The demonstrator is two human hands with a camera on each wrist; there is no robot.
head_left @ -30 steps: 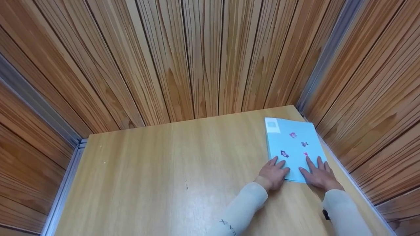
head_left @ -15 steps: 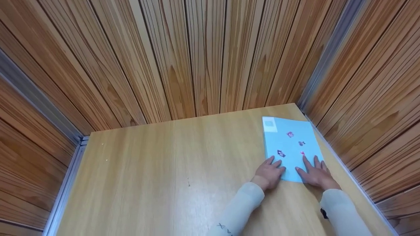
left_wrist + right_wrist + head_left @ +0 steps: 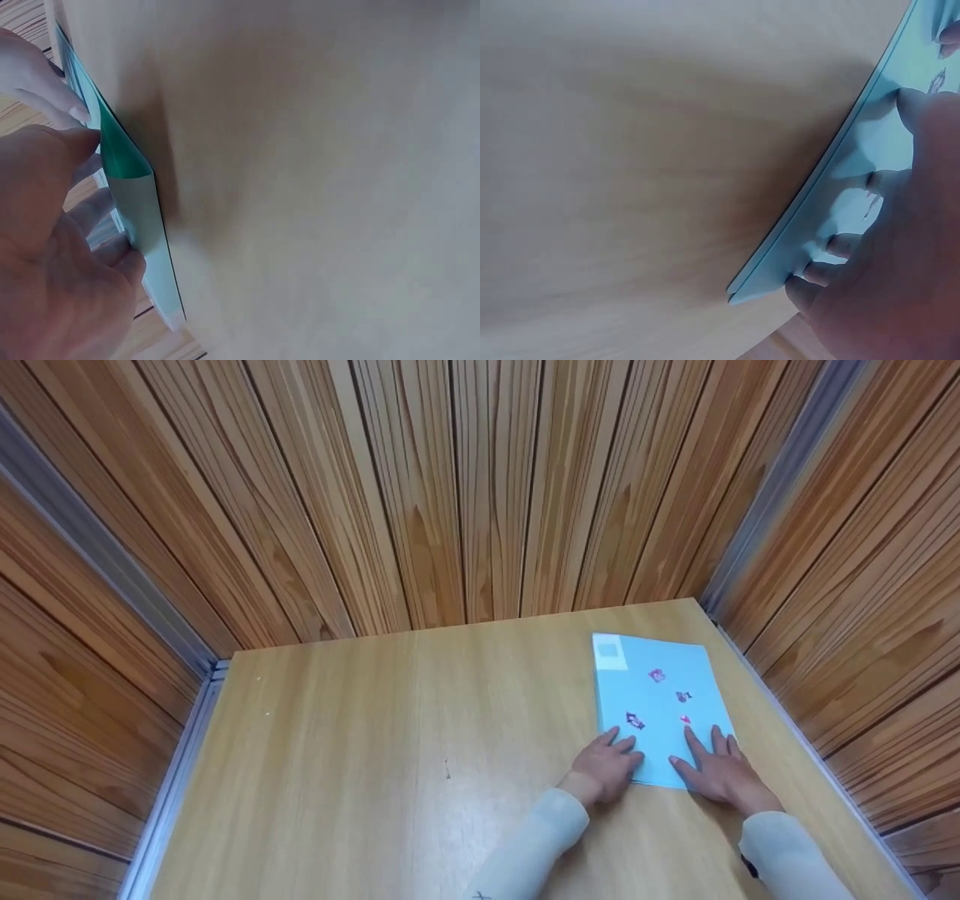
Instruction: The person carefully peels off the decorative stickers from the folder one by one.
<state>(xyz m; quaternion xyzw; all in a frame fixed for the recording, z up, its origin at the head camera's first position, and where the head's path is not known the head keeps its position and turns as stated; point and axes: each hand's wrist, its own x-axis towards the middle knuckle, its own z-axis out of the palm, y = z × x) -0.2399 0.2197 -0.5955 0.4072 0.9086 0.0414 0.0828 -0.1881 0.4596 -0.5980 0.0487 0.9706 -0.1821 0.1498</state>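
Note:
A light blue folder (image 3: 660,697) lies at the right side of the table, with small pink and purple stickers and a white label at its far left corner. My left hand (image 3: 606,765) rests on its lower left corner, fingers spread. My right hand (image 3: 724,772) presses its lower right part, fingers extended over the cover. In the left wrist view, the folder's end (image 3: 139,202) bulges, showing a green inside beside the thumb. The right wrist view shows the right fingertips (image 3: 840,244) on the cover near its edge.
The wooden table (image 3: 360,750) carries small marks and specks. Wood-patterned panels (image 3: 450,495) stand behind it and at both sides. Metal rails (image 3: 176,780) run along the side edges, the right one close to the folder.
The folder has slid left and slightly nearer, away from the table's right edge, with both hands on it. The head view has shifted a little.

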